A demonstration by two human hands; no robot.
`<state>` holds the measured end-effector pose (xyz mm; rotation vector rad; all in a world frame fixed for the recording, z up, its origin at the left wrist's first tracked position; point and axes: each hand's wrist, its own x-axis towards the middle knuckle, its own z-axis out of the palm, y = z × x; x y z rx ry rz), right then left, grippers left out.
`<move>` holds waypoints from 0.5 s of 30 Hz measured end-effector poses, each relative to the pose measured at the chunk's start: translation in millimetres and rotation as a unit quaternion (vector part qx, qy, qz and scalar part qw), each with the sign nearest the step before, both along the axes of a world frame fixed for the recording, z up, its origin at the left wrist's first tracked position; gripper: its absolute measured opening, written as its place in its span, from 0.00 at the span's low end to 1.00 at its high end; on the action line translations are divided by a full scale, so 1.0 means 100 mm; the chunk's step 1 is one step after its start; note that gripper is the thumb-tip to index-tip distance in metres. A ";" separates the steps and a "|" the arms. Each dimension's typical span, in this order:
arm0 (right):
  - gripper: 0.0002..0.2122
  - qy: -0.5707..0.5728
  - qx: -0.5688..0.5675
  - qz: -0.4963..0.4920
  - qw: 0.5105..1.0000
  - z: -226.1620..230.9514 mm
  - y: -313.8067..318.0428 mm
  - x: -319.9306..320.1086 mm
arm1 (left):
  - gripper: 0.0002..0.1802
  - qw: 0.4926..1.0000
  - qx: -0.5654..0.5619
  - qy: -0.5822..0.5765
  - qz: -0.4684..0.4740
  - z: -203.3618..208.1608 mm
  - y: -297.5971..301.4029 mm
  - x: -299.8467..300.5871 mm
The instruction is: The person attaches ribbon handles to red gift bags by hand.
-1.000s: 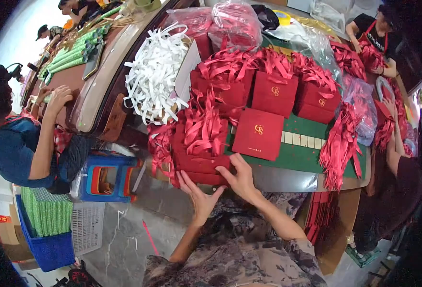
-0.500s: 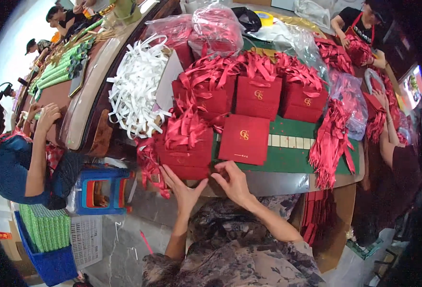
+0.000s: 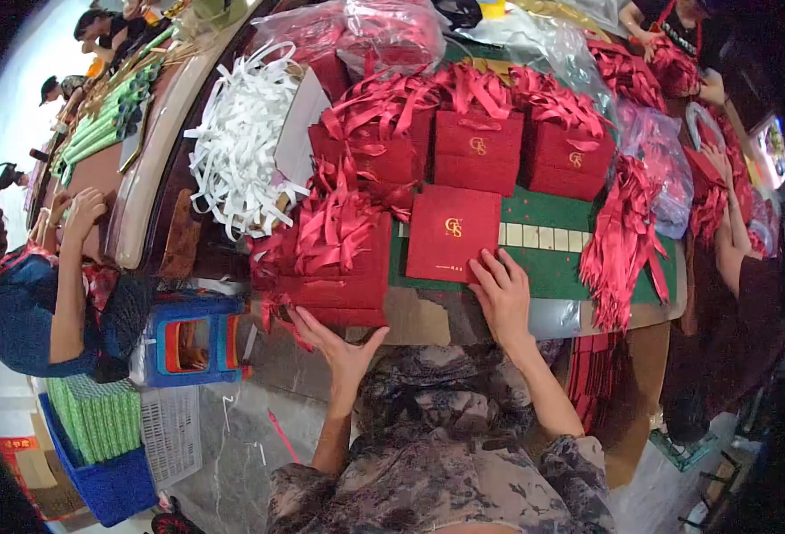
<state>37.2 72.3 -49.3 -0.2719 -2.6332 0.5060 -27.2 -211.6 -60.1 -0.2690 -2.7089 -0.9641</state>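
A flat red paper bag (image 3: pixel 454 234) with a gold emblem lies on the green mat (image 3: pixel 548 271) in front of me. The fingertips of my right hand (image 3: pixel 504 301) rest on its lower right corner, fingers stretched out. To the left is a stack of red bags (image 3: pixel 343 289) topped with a tangle of red ribbon handles (image 3: pixel 334 227). My left hand (image 3: pixel 341 354) is at the stack's near edge, thumb spread wide, its fingertips against the lower side. Neither hand grips anything that I can see.
Behind stand more red ribbon-handled bags (image 3: pixel 476 151). White ribbons (image 3: pixel 245 147) fill a box at left. Loose red ribbons (image 3: pixel 626 245) hang over the right edge. Co-workers sit on both sides. Blue stools (image 3: pixel 192 336) and a blue crate (image 3: pixel 107 485) stand at left.
My right hand has moved right, from near the ribboned stack to the flat bag's lower right corner. My left hand stays by the stack. The whole view has shifted slightly.
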 end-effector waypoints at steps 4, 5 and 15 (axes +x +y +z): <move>0.23 0.023 0.005 0.004 1.000 -0.06 0.12 0.23 | 0.82 1.000 -0.008 0.028 -0.002 0.07 0.03 0.05; 0.23 0.025 0.005 0.006 1.000 -0.06 0.15 0.31 | 0.78 0.999 -0.026 0.031 0.003 0.14 0.07 0.08; 0.22 -0.004 0.013 -0.050 0.999 -0.02 0.23 1.24 | 0.40 0.955 0.057 0.065 -0.283 0.18 0.74 0.46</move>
